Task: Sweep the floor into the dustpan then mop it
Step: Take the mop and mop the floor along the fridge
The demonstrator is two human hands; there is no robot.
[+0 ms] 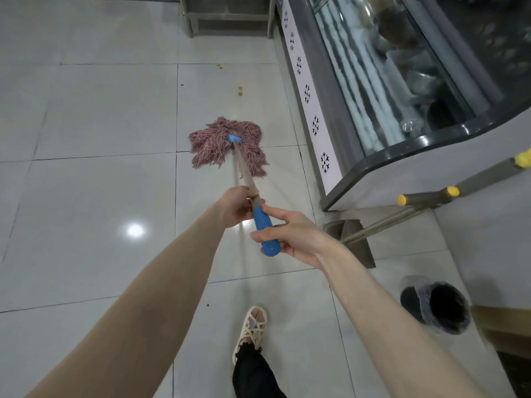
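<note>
The right hand [290,237] is wrapping its thumb and fingers loosely round the blue grip [264,228] at the butt of the mop [240,165], steering from the end. The left hand [237,206] is curling round the bare shaft just ahead of it, close against the grip's top, likely supplying the downward push. A sandalled foot [253,326] is planted on the tiles under the arms. Off to the right, a lined bin [436,307] is sitting by the counter. The dustpan [355,239] is standing parked with two yellow-capped handles [425,196] against the display chiller [373,81], which suggests the sweeping is done and the mopping is under way. The pink string mop head [230,145] is lying spread flat on the tiled floor [100,124], near the chiller's base, so that edge is limiting any swing rightward. Beyond it, small yellow spots [240,91] are waiting on the tiles, and farther off the legs of a metal stand [227,21] are closing the far end.
</note>
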